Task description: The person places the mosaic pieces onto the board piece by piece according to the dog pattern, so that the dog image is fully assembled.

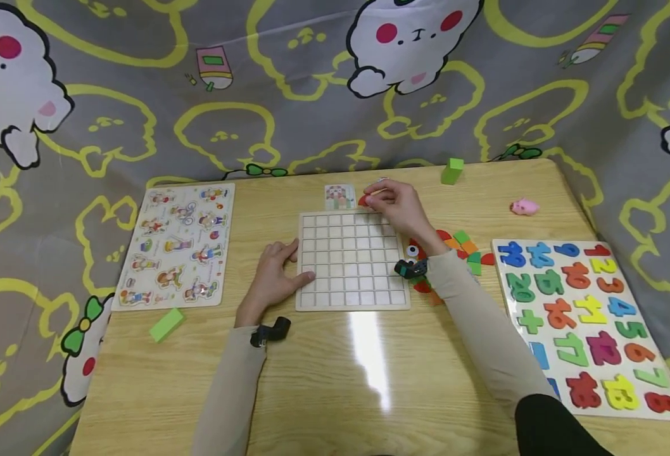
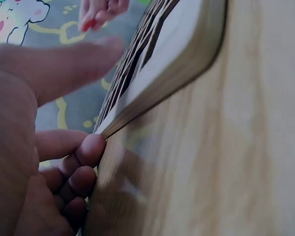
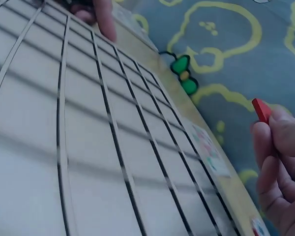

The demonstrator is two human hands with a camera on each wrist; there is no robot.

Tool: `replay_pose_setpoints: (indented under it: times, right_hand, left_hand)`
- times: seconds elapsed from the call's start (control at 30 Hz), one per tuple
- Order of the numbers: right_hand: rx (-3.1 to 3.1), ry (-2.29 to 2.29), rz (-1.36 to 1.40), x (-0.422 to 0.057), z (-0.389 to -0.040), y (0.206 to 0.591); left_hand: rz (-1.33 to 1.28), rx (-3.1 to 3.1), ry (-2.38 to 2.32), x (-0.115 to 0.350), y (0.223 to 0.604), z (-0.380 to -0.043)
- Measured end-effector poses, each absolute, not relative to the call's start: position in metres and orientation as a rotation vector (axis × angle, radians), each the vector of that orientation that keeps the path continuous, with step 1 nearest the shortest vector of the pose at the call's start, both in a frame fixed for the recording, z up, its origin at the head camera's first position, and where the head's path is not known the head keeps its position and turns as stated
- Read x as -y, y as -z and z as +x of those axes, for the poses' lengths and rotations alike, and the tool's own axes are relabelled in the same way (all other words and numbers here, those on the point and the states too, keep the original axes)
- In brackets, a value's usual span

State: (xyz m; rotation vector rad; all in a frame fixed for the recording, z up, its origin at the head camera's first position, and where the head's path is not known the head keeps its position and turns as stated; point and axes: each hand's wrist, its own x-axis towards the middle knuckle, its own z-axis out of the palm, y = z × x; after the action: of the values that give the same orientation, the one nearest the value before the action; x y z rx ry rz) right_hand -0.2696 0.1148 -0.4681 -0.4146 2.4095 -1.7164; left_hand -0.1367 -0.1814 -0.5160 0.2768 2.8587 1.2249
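A wooden grid board (image 1: 351, 260) with bare square cells lies in the middle of the table. My left hand (image 1: 272, 273) rests at its left edge, fingertips right at the side and thumb reaching over the frame. Past the board's back right part, my right hand (image 1: 401, 207) pinches a small red piece (image 3: 261, 110) between thumb and fingers, raised off the table. Beside that hand, a small picture card (image 1: 339, 197) lies behind the board. Several red, green and orange pieces (image 1: 467, 244) are heaped to the right of the board, partly hidden by my right wrist.
A number puzzle board (image 1: 546, 316) lies at the right, a picture puzzle board (image 1: 178, 247) at the left. Green blocks stand at the back (image 1: 451, 171) and lie front left (image 1: 166, 325). A pink pig figure (image 1: 524, 206) is at back right. Patterned cloth (image 1: 289, 82) hangs behind.
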Motion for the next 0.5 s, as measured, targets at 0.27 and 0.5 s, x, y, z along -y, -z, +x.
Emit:
replay_pose_setpoints:
  times: [0.27, 0.5]
  right_hand:
    - [-2.330, 1.694, -0.499, -0.071, -0.274, 0.482]
    - [-2.536, 1.381, -0.679, -0.055, -0.274, 0.491]
  left_hand:
    - [0.393, -2.863, -0.990, 0.184, 0.513, -0.137]
    - [0.357, -2.850, -0.945, 0.185, 0.510, -0.135]
